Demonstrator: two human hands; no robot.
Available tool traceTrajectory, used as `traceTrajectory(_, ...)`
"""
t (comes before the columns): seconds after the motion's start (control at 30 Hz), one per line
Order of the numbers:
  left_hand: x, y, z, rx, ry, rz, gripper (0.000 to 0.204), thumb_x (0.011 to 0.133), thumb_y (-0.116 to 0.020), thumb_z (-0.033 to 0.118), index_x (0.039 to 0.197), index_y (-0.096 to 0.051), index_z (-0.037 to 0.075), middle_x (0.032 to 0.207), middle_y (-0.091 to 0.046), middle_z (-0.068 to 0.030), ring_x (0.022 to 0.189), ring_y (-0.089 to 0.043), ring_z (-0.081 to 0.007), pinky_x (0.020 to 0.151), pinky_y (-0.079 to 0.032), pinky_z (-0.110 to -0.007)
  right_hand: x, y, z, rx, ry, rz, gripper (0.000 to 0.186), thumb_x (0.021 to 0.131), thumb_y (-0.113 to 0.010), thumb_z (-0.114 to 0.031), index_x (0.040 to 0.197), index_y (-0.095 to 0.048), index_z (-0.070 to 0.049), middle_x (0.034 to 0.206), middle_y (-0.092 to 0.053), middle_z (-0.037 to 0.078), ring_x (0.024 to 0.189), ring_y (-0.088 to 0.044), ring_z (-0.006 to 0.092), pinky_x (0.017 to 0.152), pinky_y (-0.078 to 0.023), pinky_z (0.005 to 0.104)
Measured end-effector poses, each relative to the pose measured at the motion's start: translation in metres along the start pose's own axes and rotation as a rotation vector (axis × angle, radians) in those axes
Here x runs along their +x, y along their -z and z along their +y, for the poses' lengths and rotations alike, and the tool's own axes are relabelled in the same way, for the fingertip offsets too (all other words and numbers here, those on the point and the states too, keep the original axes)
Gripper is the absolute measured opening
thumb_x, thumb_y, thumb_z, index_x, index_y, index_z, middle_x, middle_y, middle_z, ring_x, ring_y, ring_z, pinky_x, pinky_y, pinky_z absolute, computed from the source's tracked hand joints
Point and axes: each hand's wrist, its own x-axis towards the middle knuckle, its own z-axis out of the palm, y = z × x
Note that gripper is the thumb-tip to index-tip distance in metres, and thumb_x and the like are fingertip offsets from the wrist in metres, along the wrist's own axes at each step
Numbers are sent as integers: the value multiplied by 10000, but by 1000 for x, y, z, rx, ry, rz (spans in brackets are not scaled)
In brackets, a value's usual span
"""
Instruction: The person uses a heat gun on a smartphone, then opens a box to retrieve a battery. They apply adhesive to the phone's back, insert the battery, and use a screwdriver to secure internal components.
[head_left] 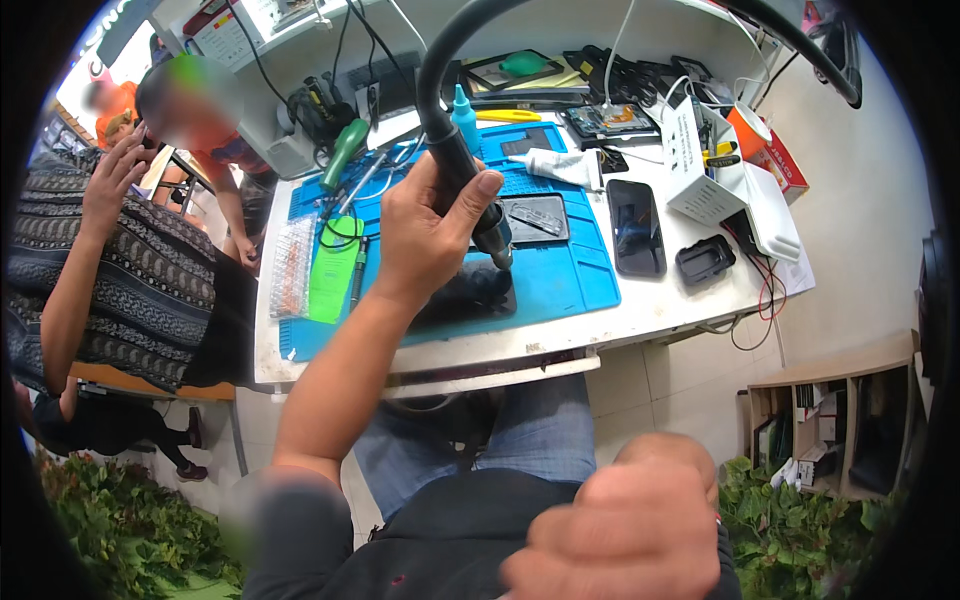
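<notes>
The hot-air wand (pixel 462 165) is gripped in the left hand (pixel 425 225) — nozzle held over the dark phone (pixel 470 293) on the blue mat (pixel 560 280) — heating seemingly underway, right hand (pixel 625 525) fisted, empty.

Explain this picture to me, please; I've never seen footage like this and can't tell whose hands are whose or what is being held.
This is one view from a camera worn on a person's head, looking down, so its edges bend. The left hand grips a black hot-air handle on a thick hose, nozzle pointing down at a dark phone lying on the blue work mat. The right hand is a closed fist near the lap, holding nothing I can see. On the white table lie another black phone, a white box, a green-handled tool and a white tube. At left, another person's arm is raised; that is someone else.
</notes>
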Motion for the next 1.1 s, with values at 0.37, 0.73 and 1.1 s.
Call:
traceTrajectory(0.37, -21, 11, 11, -50, 56, -25, 273, 1064, -846, 277, 1115, -746, 28, 864, -711, 15, 775, -623, -58, 706, -495, -256, 31, -8, -14, 108, 56, -18, 162, 824, -825, -87, 754, -681, -112, 681, -599, 50, 625, -630, 240, 527, -455, 355)
traceTrajectory(0.73, -14, 16, 10, -99, 125, -40, 292, 1064, -850, 285, 1129, -736, 24, 916, -718, 11, 838, -623, -59, 755, -504, -250, 24, 2, -21, 127, 35, 9, 82, 779, -784, -34, 812, -765, -106, 735, -661, 35, 696, -687, 245, 573, -495, 359)
traceTrajectory(1.1, 3, 9, 2, 16, 40, -12, 304, 1086, -819, 300, 1144, -735, 13, 948, -713, -8, 881, -649, -80, 809, -524, -254, -61, -43, 71, 266, -436, 202, 321, 718, -604, 158, 911, -796, -15, 774, -696, 101, 725, -689, 277, 684, -548, 397)
